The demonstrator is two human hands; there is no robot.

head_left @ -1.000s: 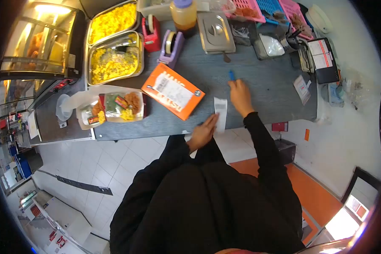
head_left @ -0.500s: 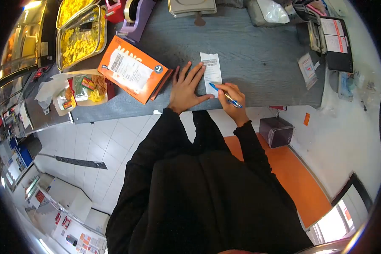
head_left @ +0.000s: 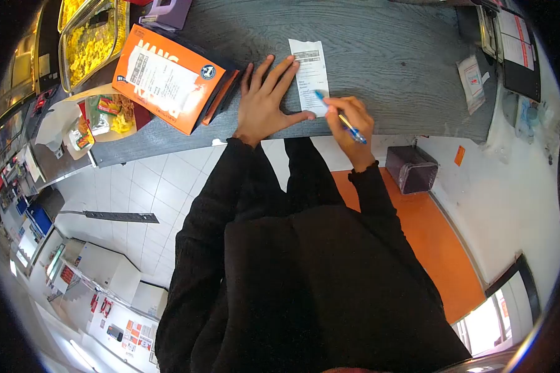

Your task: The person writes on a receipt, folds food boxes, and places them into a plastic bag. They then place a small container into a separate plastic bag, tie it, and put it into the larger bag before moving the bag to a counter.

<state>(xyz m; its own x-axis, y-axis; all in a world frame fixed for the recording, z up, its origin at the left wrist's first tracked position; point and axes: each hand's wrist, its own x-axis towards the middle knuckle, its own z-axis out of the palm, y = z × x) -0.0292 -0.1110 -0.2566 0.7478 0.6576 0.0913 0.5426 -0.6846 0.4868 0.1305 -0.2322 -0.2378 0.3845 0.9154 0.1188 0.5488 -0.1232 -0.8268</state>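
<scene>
A white paper receipt (head_left: 311, 71) lies on the dark grey wood-grain counter (head_left: 404, 74). My left hand (head_left: 266, 102) is flat with its fingers spread, its fingertips and thumb at the receipt's left edge. In my right hand (head_left: 351, 121) is a blue pen (head_left: 353, 132), its tip on the lower part of the receipt. To the left of my left hand stands an orange box (head_left: 168, 81) with a printed label on top. An open food box (head_left: 109, 117) with a red packet and fried food sits further left.
Trays of yellow food (head_left: 93, 46) stand at the upper left beside a purple tape dispenser (head_left: 171, 13). A small packet (head_left: 471, 84) and a black folder (head_left: 519, 56) are at the right. A dark bin (head_left: 412, 169) stands below the counter.
The view has shifted, so the counter and its items appear higher and larger. The pen tip is still at the receipt, and my left hand remains spread beside it.
</scene>
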